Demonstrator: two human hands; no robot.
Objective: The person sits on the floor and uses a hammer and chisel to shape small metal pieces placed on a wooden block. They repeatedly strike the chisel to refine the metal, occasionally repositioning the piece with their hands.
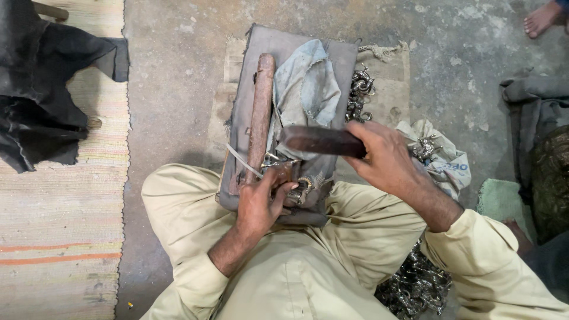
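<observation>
Cream sleeves nearest cam. Left hand [261,198] pinches a small metal ring fitting [304,188] against the padded block [246,101] on the lap; right hand [385,157] is clenched on a dark wooden mallet [320,140] w/ its head over the fitting. Best: fingers clear, short square blows. Wooden rod [261,112] lies along the block. White printed bag [447,163] to the right, more metal bits on it.

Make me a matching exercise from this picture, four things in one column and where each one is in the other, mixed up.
1. dark wooden block
2. small metal ring piece
3. striped mat
4. bare foot

A. top right corner
B. floor on the left
C. held in the right hand
D. at the left hand fingertips

Pairs: 1-C, 2-D, 3-B, 4-A
</observation>
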